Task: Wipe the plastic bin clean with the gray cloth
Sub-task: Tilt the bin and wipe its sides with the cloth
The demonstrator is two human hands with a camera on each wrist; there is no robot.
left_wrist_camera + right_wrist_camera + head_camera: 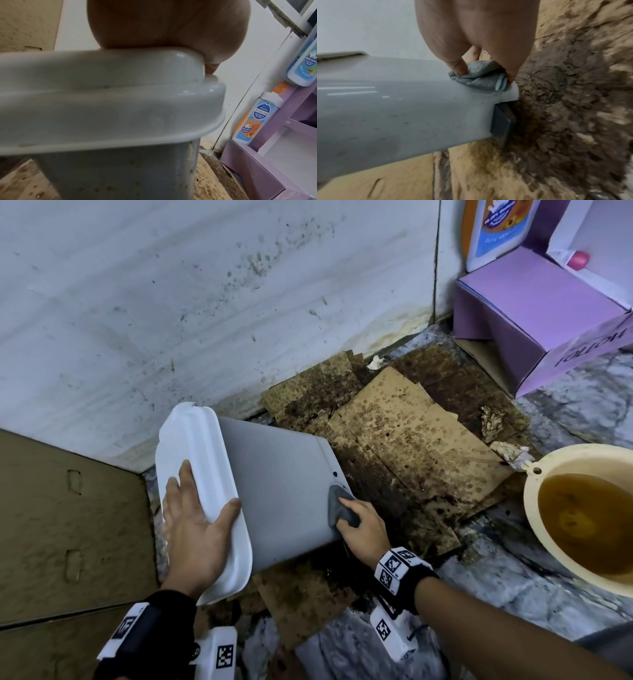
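A gray plastic bin (281,491) with a white lid (198,474) is tipped over to the left, its base on stained cardboard. My left hand (197,518) lies flat on the lid, fingers straight and thumb over the lid's edge; in the left wrist view the palm (154,24) presses on the lid (102,94). My right hand (363,525) grips a wadded gray cloth (339,506) against the bin's side near its base. In the right wrist view the fingers (458,66) pinch the cloth (477,77) on the bin wall (402,108), beside a dark foot pedal (503,124).
Greasy, dark-stained cardboard (411,446) covers the floor by a spattered white wall (205,302). A cream basin (534,498) of brown water sits at right. Purple boxes (534,313) and a soap bottle (257,116) stand in the far corner. A brown cardboard panel (68,525) lies at left.
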